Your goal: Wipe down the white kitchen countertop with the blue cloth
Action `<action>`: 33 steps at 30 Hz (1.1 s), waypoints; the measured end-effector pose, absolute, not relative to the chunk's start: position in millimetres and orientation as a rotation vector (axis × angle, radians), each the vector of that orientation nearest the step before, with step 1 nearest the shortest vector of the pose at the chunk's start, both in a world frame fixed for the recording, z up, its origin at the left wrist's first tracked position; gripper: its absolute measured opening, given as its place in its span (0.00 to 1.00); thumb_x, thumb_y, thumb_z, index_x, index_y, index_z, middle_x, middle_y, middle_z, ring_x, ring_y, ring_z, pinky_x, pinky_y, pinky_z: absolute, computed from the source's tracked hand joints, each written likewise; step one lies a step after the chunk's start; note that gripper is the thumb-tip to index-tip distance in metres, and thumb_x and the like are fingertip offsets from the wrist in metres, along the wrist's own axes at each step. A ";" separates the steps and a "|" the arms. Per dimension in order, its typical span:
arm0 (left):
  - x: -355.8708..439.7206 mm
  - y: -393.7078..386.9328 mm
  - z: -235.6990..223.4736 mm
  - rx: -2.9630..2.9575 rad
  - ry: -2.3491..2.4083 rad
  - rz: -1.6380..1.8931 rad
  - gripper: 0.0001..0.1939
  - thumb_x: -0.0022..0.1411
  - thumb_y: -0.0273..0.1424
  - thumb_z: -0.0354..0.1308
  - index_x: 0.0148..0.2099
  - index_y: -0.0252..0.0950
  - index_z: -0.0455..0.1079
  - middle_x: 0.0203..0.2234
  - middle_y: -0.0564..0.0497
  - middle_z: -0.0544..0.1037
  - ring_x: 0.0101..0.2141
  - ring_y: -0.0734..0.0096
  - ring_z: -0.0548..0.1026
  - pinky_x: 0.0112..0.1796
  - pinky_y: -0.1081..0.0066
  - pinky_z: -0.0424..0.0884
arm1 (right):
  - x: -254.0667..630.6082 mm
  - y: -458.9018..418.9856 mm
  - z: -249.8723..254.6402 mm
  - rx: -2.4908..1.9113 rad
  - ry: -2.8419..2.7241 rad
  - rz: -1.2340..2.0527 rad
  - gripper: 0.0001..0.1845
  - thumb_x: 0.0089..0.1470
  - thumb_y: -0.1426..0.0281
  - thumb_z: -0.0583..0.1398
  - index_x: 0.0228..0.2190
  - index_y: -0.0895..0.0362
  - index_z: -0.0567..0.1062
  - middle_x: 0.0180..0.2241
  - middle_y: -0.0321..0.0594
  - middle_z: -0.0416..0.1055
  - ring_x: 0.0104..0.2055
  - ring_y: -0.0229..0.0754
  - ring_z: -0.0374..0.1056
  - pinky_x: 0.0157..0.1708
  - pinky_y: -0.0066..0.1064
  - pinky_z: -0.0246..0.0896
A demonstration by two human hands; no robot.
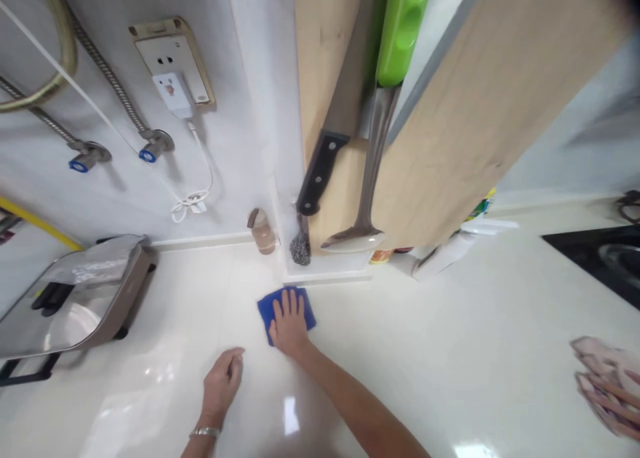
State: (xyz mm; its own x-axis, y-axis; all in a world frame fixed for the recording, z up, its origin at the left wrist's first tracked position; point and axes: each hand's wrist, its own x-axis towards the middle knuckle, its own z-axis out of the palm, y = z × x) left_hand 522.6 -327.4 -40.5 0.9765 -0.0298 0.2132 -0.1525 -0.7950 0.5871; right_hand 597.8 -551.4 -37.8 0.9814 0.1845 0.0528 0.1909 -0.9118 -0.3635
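Note:
My right hand (290,328) lies flat with spread fingers on a folded blue cloth (269,306), pressing it against the white countertop (400,338). The cloth sits just in front of the base of a wall corner, and its edges show around the hand. To the left, my left hand (223,381) is over the counter with its fingers curled in and nothing visible in them; a metal bracelet (205,432) circles that wrist. A small brownish bottle or jar (262,231) stands against the wall beyond the cloth.
An electric pan with a glass lid (75,305) stands at left. A knife (325,158), a green-handled ladle (375,151) and a scrubber (301,249) hang by the corner. At right are a black stove (605,255) and a blurred pinkish bundle (607,381). A charger (173,93) sits in the socket.

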 end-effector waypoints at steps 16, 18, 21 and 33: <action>532.1 -330.0 -34.1 2.516 -0.021 0.213 0.17 0.63 0.44 0.51 0.42 0.41 0.77 0.36 0.52 0.83 0.31 0.67 0.79 0.38 0.69 0.75 | 492.3 -648.9 -48.5 -2.633 -0.390 -0.266 0.30 0.62 0.59 0.55 0.62 0.56 0.65 0.71 0.51 0.47 0.73 0.57 0.38 0.70 0.56 0.37; 532.4 -332.4 -31.7 2.544 -0.001 0.192 0.17 0.62 0.43 0.51 0.42 0.41 0.77 0.36 0.52 0.83 0.31 0.67 0.78 0.38 0.69 0.75 | 456.5 -677.2 -48.2 -2.686 -0.258 -0.236 0.30 0.61 0.61 0.55 0.63 0.55 0.65 0.71 0.50 0.46 0.73 0.57 0.37 0.70 0.56 0.38; 531.0 -337.2 -29.7 2.579 0.039 0.176 0.16 0.63 0.41 0.52 0.43 0.40 0.78 0.35 0.51 0.82 0.31 0.68 0.77 0.38 0.69 0.73 | 406.8 -725.0 -48.3 -2.773 -0.098 -0.182 0.31 0.60 0.63 0.55 0.63 0.54 0.64 0.71 0.47 0.45 0.73 0.56 0.36 0.70 0.56 0.38; 520.9 -356.9 -22.7 2.592 -0.020 0.328 0.18 0.66 0.30 0.45 0.48 0.35 0.76 0.40 0.46 0.78 0.41 0.66 0.74 0.46 0.67 0.69 | 319.4 -897.9 -56.4 -2.985 0.559 -0.363 0.29 0.61 0.60 0.51 0.60 0.57 0.67 0.66 0.51 0.56 0.67 0.56 0.51 0.62 0.49 0.55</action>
State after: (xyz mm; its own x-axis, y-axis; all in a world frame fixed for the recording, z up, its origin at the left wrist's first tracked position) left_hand 520.9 -356.9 -22.7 0.9705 0.0491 0.2360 -0.0775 -0.8635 0.4983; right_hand 319.4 -897.9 -56.4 0.9053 -0.3659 0.2159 -0.3463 -0.9299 -0.1241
